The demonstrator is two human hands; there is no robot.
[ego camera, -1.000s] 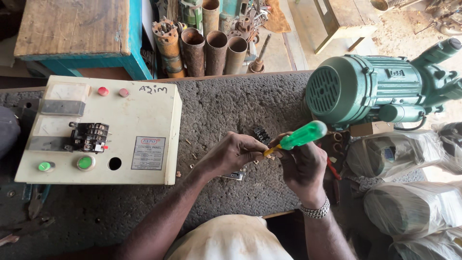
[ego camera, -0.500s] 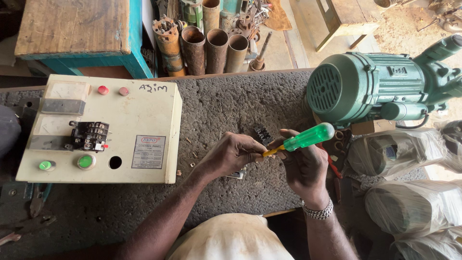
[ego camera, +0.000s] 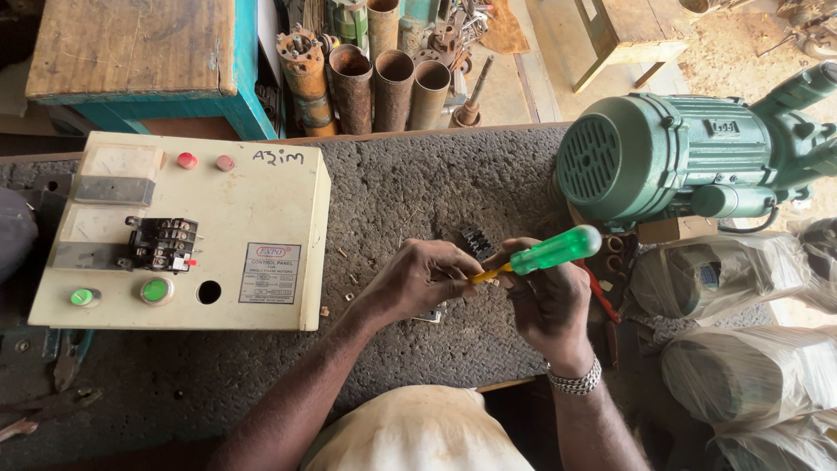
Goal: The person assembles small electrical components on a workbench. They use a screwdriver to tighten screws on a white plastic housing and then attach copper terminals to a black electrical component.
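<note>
My right hand (ego camera: 547, 301) grips a screwdriver (ego camera: 549, 253) with a translucent green handle and a yellow shank, its tip pointing left toward my left hand. My left hand (ego camera: 417, 277) is closed around a small part that its fingers mostly hide; a bit of grey metal shows beneath it. Both hands hover over the dark, rough workbench (ego camera: 418, 183). A small black ridged component (ego camera: 478, 241) lies on the bench just behind the hands. A metal watch band sits on my right wrist.
A cream control box (ego camera: 261, 218) with red and green buttons and a black contactor lies at left. A green electric motor (ego camera: 663, 157) stands at right. Rusty pipes (ego camera: 384, 78) stand behind the bench. Plastic-wrapped bundles (ego camera: 732, 349) crowd the right. Pliers (ego camera: 65, 362) lie at lower left.
The screwdriver handle has shifted slightly up and right while both hands stay together at the same spot. The view has tilted a little.
</note>
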